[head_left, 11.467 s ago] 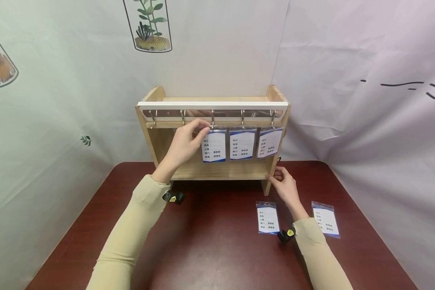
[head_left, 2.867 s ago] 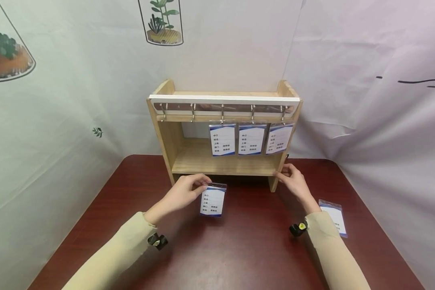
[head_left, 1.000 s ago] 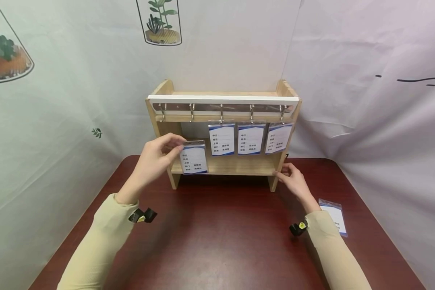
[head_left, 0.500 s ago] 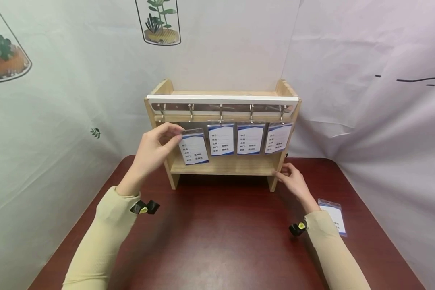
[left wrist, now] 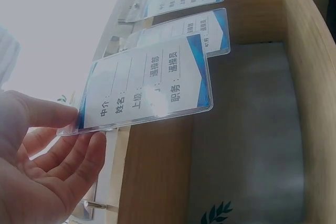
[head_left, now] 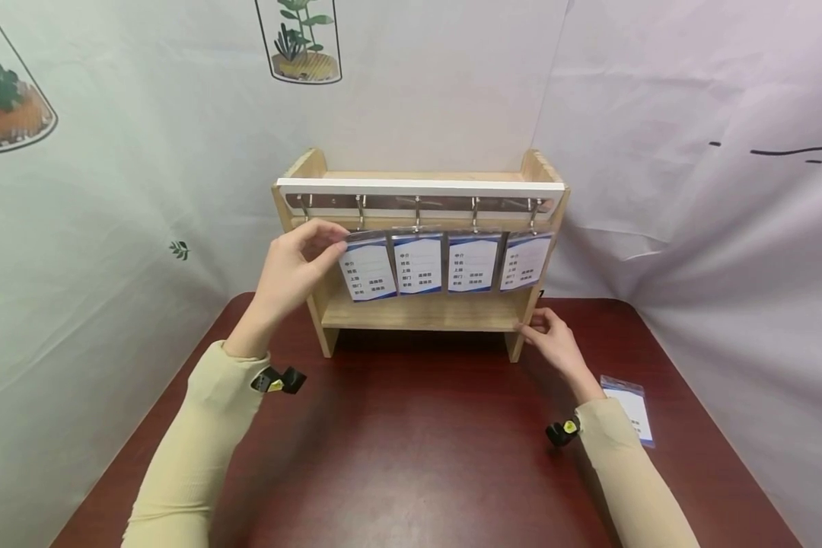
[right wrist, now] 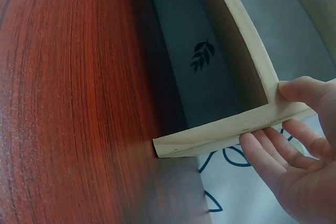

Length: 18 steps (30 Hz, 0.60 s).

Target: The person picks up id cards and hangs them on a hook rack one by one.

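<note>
My left hand [head_left: 288, 270] pinches a clear-sleeved name badge [head_left: 368, 268] by its top left corner, thumb in front and fingers behind. The badge tilts slightly, its top edge right at the lower end of the second hook [head_left: 361, 207] from the left. In the left wrist view the badge sleeve [left wrist: 142, 85] overlaps the hung badges behind it. Three more badges hang to its right: one on the middle hook [head_left: 418, 265], another [head_left: 474, 263] and a third [head_left: 524, 262]. My right hand [head_left: 553, 346] grips the right side panel [right wrist: 215, 134] of the wooden rack, thumb inside, fingers outside.
The wooden rack [head_left: 418, 316] stands at the back of the dark red table [head_left: 411, 449], with a white hook rail [head_left: 418, 185] across its front. The leftmost hook [head_left: 304, 204] holds no badge. Another badge [head_left: 628, 411] lies beside the right forearm.
My left hand carried the badge from over the table up to the rack, then raised it to the second hook. An earlier badge went onto the middle hook. My right hand kept its grip.
</note>
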Each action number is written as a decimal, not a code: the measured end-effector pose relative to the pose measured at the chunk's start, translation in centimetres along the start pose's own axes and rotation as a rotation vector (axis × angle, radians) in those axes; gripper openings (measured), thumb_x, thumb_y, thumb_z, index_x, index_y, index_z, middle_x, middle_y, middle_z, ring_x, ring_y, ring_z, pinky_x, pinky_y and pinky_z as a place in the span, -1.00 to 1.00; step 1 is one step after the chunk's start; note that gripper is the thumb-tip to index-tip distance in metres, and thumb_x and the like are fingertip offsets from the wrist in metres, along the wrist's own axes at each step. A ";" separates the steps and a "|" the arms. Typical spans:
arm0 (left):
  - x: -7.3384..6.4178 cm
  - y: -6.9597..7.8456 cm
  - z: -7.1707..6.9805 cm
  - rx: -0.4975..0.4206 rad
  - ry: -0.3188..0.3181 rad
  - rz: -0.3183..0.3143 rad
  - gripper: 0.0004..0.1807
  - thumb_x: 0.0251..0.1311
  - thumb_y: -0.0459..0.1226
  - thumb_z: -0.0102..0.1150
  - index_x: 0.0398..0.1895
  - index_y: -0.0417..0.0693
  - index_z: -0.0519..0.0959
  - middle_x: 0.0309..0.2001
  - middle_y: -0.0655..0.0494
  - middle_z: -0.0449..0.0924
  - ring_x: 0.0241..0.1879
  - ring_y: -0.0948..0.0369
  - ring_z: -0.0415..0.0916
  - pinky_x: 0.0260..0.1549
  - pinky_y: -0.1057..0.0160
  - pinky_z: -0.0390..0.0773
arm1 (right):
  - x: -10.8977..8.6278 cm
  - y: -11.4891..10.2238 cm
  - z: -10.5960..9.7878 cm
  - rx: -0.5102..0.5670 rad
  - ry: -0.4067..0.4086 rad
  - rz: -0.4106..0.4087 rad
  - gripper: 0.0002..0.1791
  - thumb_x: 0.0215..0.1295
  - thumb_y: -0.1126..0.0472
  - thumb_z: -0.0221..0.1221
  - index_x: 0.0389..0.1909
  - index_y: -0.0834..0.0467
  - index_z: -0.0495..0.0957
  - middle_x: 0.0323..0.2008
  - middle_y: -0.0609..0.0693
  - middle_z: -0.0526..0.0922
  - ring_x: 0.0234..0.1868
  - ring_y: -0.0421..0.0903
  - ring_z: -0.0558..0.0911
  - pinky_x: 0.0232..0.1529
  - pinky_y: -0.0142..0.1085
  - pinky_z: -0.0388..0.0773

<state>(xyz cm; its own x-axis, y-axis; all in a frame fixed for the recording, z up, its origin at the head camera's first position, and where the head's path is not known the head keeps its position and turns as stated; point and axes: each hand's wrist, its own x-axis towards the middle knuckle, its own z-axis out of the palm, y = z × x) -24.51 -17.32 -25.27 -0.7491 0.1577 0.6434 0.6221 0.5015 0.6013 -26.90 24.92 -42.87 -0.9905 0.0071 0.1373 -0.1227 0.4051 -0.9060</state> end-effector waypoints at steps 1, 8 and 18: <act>0.1 0.0 0.1 -0.002 -0.001 -0.001 -0.83 0.34 -0.29 0.26 -0.06 -0.12 0.68 -0.19 0.04 0.72 -0.28 0.28 0.59 -0.24 0.37 0.49 | 0.0 0.0 0.0 0.000 -0.001 -0.001 -0.37 0.37 0.06 0.29 0.25 0.39 0.35 0.16 0.38 0.54 0.17 0.21 0.58 0.07 -0.08 0.61; 0.7 -0.4 0.5 0.009 0.000 0.000 -0.83 0.35 -0.27 0.26 -0.06 -0.11 0.68 -0.19 0.03 0.72 -0.28 0.25 0.56 -0.25 0.35 0.46 | 0.3 0.4 0.0 -0.013 0.004 0.002 -0.40 0.38 0.07 0.29 0.23 0.38 0.36 0.15 0.37 0.55 0.16 0.20 0.59 -0.02 -0.26 0.64; 1.5 -1.4 0.7 0.035 0.021 0.003 -0.82 0.35 -0.29 0.24 -0.07 -0.16 0.67 -0.17 0.00 0.70 -0.25 0.22 0.57 -0.21 0.33 0.45 | -1.0 -2.1 0.0 -0.005 -0.010 -0.003 -0.46 0.42 0.21 0.23 0.24 0.47 0.34 0.15 0.45 0.52 0.16 0.26 0.57 -0.05 -0.30 0.64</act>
<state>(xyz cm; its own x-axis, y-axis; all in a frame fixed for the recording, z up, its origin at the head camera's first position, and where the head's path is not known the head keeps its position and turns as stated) -26.64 -17.13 -25.48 -0.7417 0.1416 0.6556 0.6159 0.5308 0.5822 -25.69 24.10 -41.09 -0.9908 -0.0034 0.1356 -0.1251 0.4093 -0.9038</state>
